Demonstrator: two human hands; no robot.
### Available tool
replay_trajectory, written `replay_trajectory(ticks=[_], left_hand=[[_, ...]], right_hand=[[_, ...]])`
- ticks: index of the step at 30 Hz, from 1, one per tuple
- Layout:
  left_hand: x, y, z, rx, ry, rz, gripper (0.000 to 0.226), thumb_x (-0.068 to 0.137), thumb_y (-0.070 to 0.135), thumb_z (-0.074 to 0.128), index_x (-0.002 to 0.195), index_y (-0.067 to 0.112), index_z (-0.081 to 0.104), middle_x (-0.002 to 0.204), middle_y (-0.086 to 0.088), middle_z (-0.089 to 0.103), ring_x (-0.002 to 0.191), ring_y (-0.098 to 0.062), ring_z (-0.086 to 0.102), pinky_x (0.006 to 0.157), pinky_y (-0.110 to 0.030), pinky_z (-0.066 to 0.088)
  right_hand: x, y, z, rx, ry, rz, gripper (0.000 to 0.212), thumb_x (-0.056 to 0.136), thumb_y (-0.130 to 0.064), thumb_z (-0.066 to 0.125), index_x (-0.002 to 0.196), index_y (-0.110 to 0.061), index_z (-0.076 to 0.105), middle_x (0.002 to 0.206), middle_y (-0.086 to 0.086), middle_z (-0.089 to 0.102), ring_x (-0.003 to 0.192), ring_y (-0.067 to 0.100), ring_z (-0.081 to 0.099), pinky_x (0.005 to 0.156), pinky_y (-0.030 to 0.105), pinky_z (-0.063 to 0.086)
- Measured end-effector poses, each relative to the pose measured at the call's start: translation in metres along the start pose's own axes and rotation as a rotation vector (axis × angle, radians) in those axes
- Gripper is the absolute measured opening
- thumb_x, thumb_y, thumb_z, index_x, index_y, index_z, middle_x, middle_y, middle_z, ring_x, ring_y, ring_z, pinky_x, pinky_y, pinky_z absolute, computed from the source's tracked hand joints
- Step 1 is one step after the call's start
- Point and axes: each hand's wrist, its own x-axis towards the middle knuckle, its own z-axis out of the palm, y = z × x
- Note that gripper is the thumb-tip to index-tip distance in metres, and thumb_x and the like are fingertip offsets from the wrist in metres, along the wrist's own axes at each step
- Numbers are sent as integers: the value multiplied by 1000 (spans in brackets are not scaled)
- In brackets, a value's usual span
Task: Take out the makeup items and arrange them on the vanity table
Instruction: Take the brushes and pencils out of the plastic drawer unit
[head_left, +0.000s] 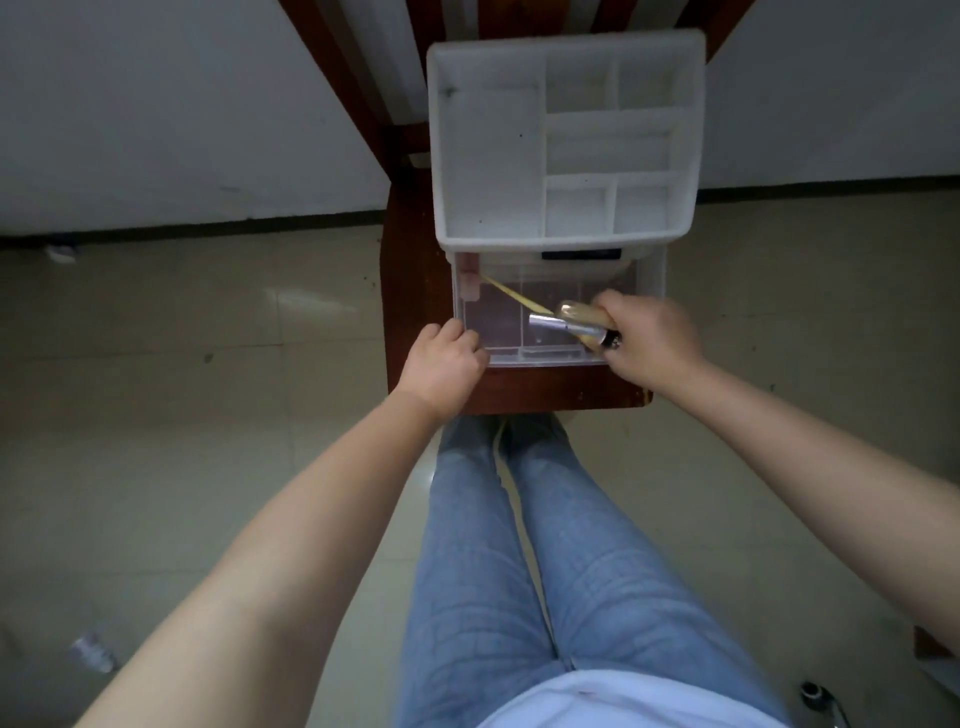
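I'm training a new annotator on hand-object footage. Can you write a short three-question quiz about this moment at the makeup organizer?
1. True or false: the clear drawer is pulled out from under the white organizer tray.
2. What does the right hand hold?
A. a bundle of makeup items
B. a mirror
C. nothing
3. Fill in: the left hand grips the drawer's front ___ corner.

Key: 1 true; 2 A; 3 left.
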Motion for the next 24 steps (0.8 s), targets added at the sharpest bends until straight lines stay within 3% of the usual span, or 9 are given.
replay_trajectory(ticks=[1, 3, 5, 7, 9, 14, 19, 24], left_hand=[[1, -2, 3, -23, -78, 1, 19, 69, 9, 65, 88, 9, 67, 89, -6, 64, 89, -25, 56, 70, -30, 41], [2, -4, 9, -69, -230, -5, 29, 82, 0, 45, 108, 5, 57, 109, -11, 56, 106, -30, 44, 81, -35, 33], [3, -5, 4, -44, -260, 7, 29, 83, 1, 45, 109, 6, 56, 110, -11, 56, 107, -30, 43, 81, -35, 32], [8, -5, 2, -50, -259, 23, 24, 88, 11, 45, 108, 7, 58, 109, -10, 58, 105, -30, 45, 80, -35, 33], [17, -5, -3, -45, -231, 22, 27, 92, 20, 41, 108, 7, 58, 111, -11, 58, 106, -30, 48, 80, -35, 35], [57, -4, -9, 281, -267, -4, 49, 86, 13, 53, 133, 6, 39, 134, -14, 42, 125, -30, 36, 104, -41, 32], [79, 4, 2, 452, -314, 10, 43, 91, 18, 45, 132, 6, 40, 131, -12, 45, 121, -28, 40, 98, -38, 35], [84, 2, 8, 403, -318, 14, 40, 93, 18, 42, 130, 4, 38, 131, -12, 48, 123, -29, 41, 102, -41, 32]], right_hand=[[-16, 1, 5, 38, -24, -30, 30, 71, -5, 64, 100, -7, 60, 90, 16, 68, 82, 35, 63, 64, 35, 48], [-42, 3, 21, 9, -143, -81, 26, 71, -1, 61, 96, -2, 61, 90, 18, 67, 83, 35, 63, 64, 35, 45], [-54, 3, 32, -98, -208, -120, 21, 66, 0, 65, 87, 1, 61, 80, 19, 66, 73, 35, 64, 56, 32, 40], [-53, 5, 36, -167, -182, -178, 30, 42, 4, 77, 68, 1, 62, 58, 16, 62, 49, 30, 61, 42, 27, 40], [-47, 7, 35, -262, -148, -217, 39, 24, 3, 82, 57, -5, 61, 47, 9, 58, 37, 24, 56, 37, 21, 40], [-42, 11, 43, -377, -125, -244, 45, 16, -6, 87, 56, -12, 65, 53, 5, 65, 46, 22, 63, 46, 24, 50], [-43, 13, 48, -387, -61, -240, 44, 19, -8, 87, 58, -13, 67, 59, 4, 68, 53, 22, 66, 52, 26, 54], [-40, 19, 46, -379, -21, -258, 42, 23, -5, 86, 59, -11, 66, 59, 6, 67, 53, 23, 66, 52, 27, 53]])
